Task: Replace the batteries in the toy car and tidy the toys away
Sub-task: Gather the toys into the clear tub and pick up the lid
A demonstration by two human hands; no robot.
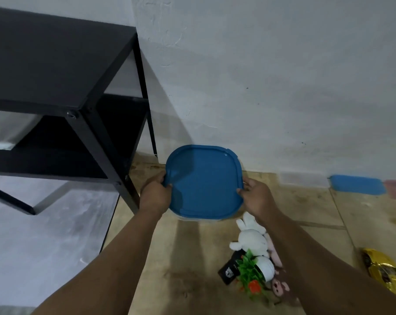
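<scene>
Tiled floor (pixel 306 201) by white wall — left hand (pixel 155 196), right hand (pixel 257 197) fingers grip blue lid (pixel 203 178).

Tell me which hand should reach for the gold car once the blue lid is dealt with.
Right, probably. The gold car lies on the floor at the far right, beside the right hand's forearm. The left hand grips the blue lid's opposite edge, by the black shelf, and would have to cross over.

Home floor: plush toys (pixel 252 238), black shelf (pixel 56 71).
</scene>
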